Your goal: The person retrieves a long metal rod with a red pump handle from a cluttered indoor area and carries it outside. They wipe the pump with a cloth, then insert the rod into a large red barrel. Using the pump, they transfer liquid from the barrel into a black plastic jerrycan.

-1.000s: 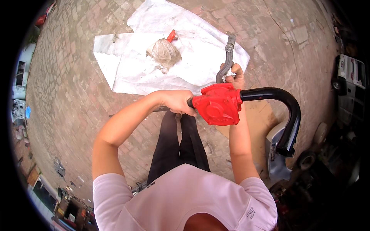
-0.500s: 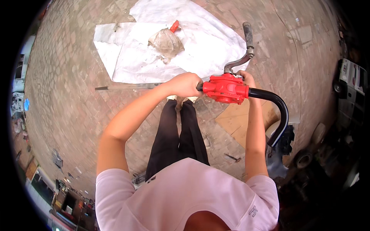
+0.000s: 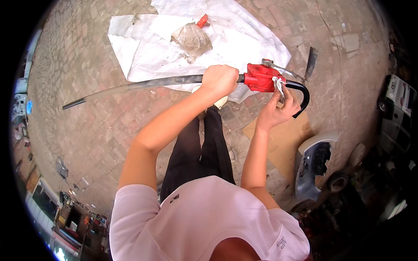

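Note:
A red hand-crank rotary pump [image 3: 260, 78] is held up in front of me. Its long dark pipe [image 3: 150, 82] reaches out to the left and its black curved spout [image 3: 305, 96] bends down on the right. My left hand [image 3: 220, 81] is wrapped round the pipe close to the red body. Pinched in the fingers of my right hand [image 3: 279, 109] is a crumpled white cloth [image 3: 278, 83], pressed against the pump near the spout. The crank handle [image 3: 311, 62] sticks out at the far right of the pump.
On the brick paving lies a white sheet [image 3: 135, 43] with a dirty, light-brown plastic bag [image 3: 192, 40] and a red piece on it. A cardboard sheet [image 3: 278, 148], a car body panel [image 3: 314, 165] and a tyre [image 3: 338, 182] are at the right. A white vehicle [image 3: 398, 104] stands beyond.
The pump has rolled over and its crank has swung to the far right. My right hand has come from behind the pump to its near side, the white cloth now showing. More pipe extends left.

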### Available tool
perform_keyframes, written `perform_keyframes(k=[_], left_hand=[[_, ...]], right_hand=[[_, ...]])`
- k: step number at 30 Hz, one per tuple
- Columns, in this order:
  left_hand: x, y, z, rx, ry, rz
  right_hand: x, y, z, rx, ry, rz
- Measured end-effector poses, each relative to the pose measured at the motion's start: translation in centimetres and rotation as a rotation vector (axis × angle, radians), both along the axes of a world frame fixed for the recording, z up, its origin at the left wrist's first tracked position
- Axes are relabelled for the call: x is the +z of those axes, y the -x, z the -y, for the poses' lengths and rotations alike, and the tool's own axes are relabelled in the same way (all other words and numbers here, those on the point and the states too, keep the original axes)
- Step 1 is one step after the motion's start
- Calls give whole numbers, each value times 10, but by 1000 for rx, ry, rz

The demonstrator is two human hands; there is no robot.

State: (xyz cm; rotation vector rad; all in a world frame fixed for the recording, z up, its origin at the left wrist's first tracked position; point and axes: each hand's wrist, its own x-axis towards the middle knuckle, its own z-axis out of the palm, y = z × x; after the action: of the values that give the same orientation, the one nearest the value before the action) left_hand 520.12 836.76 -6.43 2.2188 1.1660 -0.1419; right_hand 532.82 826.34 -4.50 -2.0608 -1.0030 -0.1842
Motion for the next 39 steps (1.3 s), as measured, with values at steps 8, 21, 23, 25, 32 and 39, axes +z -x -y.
perform_keyframes(k=[8,21,23,25,32,39], left_hand=[[-21,10,5,43,7,25],[52,2,-64,68,150,208],[76,2,-79,56,149,286],[90,6,-92,60,176,424],[193,0,-102,247,478,582],[224,-12,-99,276,391,724]], right_hand=[[-33,15,-10,8,0,33],[-38,71,-13,51,-608,-1784],[-28,69,-33,139,-655,-1902],[-1,69,-46,224,-677,-1895],[81,41,-93,599,-922,-1930],[123,13,-130,528,-1046,-1831]])
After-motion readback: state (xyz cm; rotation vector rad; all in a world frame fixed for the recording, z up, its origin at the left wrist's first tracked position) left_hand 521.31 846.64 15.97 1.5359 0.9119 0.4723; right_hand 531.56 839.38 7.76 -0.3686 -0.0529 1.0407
